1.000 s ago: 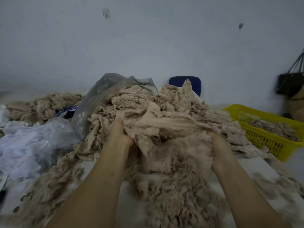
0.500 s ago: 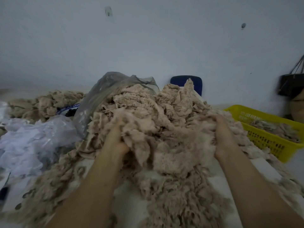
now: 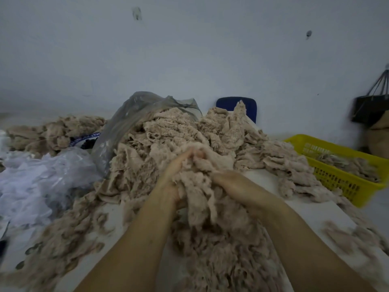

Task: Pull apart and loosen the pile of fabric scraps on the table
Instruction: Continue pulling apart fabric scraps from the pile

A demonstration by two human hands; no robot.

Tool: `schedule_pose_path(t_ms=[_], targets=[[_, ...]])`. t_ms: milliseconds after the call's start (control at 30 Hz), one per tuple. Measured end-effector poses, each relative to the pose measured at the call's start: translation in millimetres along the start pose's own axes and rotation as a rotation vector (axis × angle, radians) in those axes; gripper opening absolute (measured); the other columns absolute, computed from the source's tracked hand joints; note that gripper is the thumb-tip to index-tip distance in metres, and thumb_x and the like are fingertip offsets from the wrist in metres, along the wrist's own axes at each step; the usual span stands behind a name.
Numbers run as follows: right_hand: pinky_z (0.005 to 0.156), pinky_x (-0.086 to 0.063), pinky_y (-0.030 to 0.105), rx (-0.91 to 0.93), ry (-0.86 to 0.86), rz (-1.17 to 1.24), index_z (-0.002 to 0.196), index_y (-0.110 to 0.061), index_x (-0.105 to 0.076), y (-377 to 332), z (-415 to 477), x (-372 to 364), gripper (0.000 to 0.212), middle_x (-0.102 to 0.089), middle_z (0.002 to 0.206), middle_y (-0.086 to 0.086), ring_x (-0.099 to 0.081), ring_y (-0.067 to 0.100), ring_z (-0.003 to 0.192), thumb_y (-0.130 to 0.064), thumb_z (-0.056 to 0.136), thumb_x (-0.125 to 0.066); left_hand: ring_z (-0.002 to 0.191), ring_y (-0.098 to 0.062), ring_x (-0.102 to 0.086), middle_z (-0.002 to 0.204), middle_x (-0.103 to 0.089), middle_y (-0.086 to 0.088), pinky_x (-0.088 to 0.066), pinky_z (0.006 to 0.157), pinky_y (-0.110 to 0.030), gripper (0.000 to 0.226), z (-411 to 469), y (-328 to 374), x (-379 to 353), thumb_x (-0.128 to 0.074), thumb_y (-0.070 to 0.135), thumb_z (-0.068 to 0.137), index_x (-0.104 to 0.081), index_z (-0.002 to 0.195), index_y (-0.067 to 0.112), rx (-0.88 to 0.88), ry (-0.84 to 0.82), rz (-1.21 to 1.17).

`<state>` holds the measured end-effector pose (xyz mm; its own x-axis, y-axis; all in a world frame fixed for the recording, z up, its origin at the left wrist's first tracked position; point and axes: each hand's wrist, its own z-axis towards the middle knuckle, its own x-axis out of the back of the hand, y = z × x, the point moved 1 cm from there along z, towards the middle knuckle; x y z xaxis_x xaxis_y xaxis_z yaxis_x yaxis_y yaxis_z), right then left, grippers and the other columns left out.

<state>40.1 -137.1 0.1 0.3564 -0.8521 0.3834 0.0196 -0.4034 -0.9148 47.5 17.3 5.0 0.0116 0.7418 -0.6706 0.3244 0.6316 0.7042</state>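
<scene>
Gripping a clump of scraps, left hand [image 3: 174,173] closed in the beige pile of fabric scraps [image 3: 210,144] | right hand [image 3: 237,186] curled over the same clump, close beside | pile heaped mid-worktop [image 3: 311,213] | grey plastic bag [image 3: 134,114] behind-left | yellow basket [image 3: 345,165] far right

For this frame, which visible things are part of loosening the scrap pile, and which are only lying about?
In the job:
- pile of fabric scraps
- left hand, gripping scraps
- right hand, pressed into the same clump
- table

Lying about:
- yellow basket holding some scraps
- grey plastic bag
- white plastic heap
- blue chair back
- dark bag on the wall
</scene>
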Motion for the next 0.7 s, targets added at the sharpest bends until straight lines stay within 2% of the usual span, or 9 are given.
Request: schedule_pose_path(t_ms=[67, 200, 267, 300, 367, 400, 533, 633, 700], targets=[[0.080, -0.051, 0.035, -0.032, 0.068, -0.013, 0.096, -0.009, -0.067, 15, -4, 5, 0.030, -0.069, 0.105, 0.012, -0.064, 0.028, 0.096, -0.030, 0.099, -0.045, 0.086, -0.013, -0.061, 0.095, -0.057, 0.005, -0.054, 0.086, -0.030, 0.013, 7, 14, 7, -0.054, 0.024, 0.092, -0.062, 0.083, 0.019, -0.092, 0.056, -0.150], [0.087, -0.056, 0.043, -0.158, 0.198, 0.200, 0.098, -0.007, -0.068, 35, -12, 36, 0.023, -0.070, 0.103, 0.010, -0.066, 0.030, 0.100, -0.021, 0.095, -0.050, 0.066, -0.036, -0.072, 0.080, -0.073, -0.024, -0.058, 0.048, -0.043, 0.055, 4, 38, 31, -0.041, 0.022, 0.100, -0.076, 0.067, -0.004, -0.328, 0.046, -0.276], [0.063, -0.056, 0.031, -0.157, 0.261, 0.318, 0.072, -0.010, -0.066, 40, -12, 48, 0.024, -0.069, 0.083, -0.001, -0.065, 0.014, 0.092, -0.016, 0.091, -0.053, 0.075, -0.038, -0.073, 0.087, -0.073, -0.027, -0.059, 0.055, -0.046, 0.054, 3, 40, 39, -0.038, 0.023, 0.103, -0.078, 0.078, -0.004, -0.376, 0.076, -0.295], [0.049, -0.051, 0.025, -0.153, 0.278, 0.382, 0.060, -0.014, -0.061, 43, -11, 52, 0.032, -0.067, 0.069, -0.005, -0.067, 0.007, 0.076, -0.013, 0.091, -0.053, 0.087, -0.040, -0.072, 0.097, -0.071, -0.028, -0.058, 0.065, -0.049, 0.050, 4, 41, 42, -0.038, 0.024, 0.104, -0.077, 0.092, -0.004, -0.378, 0.100, -0.305], [0.037, -0.044, 0.024, -0.174, 0.310, 0.517, 0.055, -0.016, -0.060, 48, -12, 59, 0.040, -0.061, 0.051, -0.002, -0.062, 0.013, 0.043, -0.012, 0.094, -0.050, 0.109, -0.044, -0.061, 0.120, -0.062, -0.031, -0.050, 0.084, -0.056, 0.043, 3, 41, 44, -0.039, 0.026, 0.104, -0.063, 0.121, -0.005, -0.348, 0.132, -0.335], [0.038, -0.046, 0.027, -0.178, 0.323, 0.570, 0.059, -0.014, -0.064, 50, -14, 60, 0.039, -0.062, 0.053, 0.002, -0.060, 0.016, 0.041, -0.012, 0.095, -0.049, 0.111, -0.045, -0.058, 0.124, -0.060, -0.032, -0.047, 0.087, -0.057, 0.044, 2, 41, 47, -0.039, 0.027, 0.103, -0.060, 0.125, -0.005, -0.348, 0.141, -0.346], [0.058, -0.055, 0.034, -0.204, 0.331, 0.836, 0.097, -0.008, -0.071, 66, -12, 66, 0.029, -0.071, 0.076, 0.007, -0.068, 0.021, 0.064, -0.023, 0.101, -0.046, 0.099, -0.043, -0.061, 0.104, -0.068, -0.029, -0.047, 0.087, -0.059, 0.045, 6, 37, 54, -0.036, 0.031, 0.103, -0.066, 0.110, -0.001, -0.359, 0.179, -0.347], [0.045, -0.050, 0.022, -0.197, 0.367, 1.075, 0.076, -0.013, -0.067, 74, -17, 80, 0.015, -0.063, 0.059, 0.000, -0.059, 0.015, 0.047, -0.018, 0.089, -0.063, 0.094, -0.042, -0.062, 0.092, -0.070, -0.027, -0.050, 0.078, -0.057, 0.044, 1, 45, 68, -0.036, 0.031, 0.103, -0.068, 0.101, 0.000, -0.377, 0.267, -0.320], [0.036, -0.029, 0.017, -0.133, 0.390, 1.272, 0.063, -0.019, -0.044, 86, -21, 98, 0.032, -0.038, 0.044, -0.008, -0.033, 0.006, 0.033, -0.010, 0.064, -0.075, 0.084, -0.036, -0.062, 0.097, -0.071, -0.021, -0.056, 0.065, -0.049, 0.043, -5, 58, 84, -0.034, 0.029, 0.105, -0.068, 0.097, 0.004, -0.410, 0.326, -0.331]])
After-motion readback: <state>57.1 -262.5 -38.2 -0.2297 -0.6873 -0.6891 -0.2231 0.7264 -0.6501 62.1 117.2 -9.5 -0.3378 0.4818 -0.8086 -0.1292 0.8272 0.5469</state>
